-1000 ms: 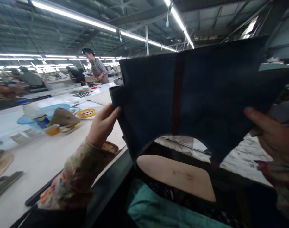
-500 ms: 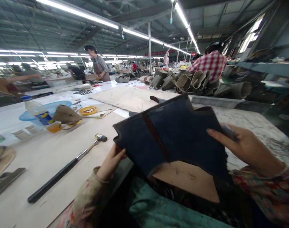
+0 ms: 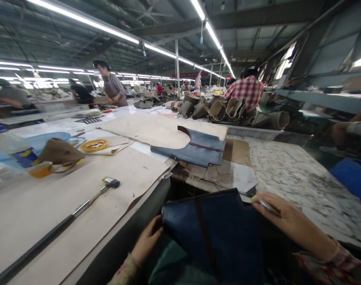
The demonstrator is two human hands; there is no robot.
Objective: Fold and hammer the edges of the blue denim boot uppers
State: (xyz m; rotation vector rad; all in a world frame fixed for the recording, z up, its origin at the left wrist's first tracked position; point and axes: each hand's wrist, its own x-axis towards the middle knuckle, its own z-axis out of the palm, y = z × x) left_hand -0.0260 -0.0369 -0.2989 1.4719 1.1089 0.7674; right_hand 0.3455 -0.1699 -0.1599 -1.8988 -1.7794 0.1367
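A dark blue leather piece with a brown centre strip lies low over my lap. My left hand grips its left edge, fingers curled under it. My right hand rests on its upper right corner and also pinches a thin silver pen. A second blue leather piece with a curved cutout lies flat on the table ahead, beyond both hands.
A long-handled hammer lies on the tan table to my left. A water bottle, a yellow dish and a brown cap-shaped piece sit further left. Rolled leather is piled at the back. Other people work at far tables.
I have lowered the dark blue piece from in front of my face down to my lap. The table and the second blue piece have come into view.
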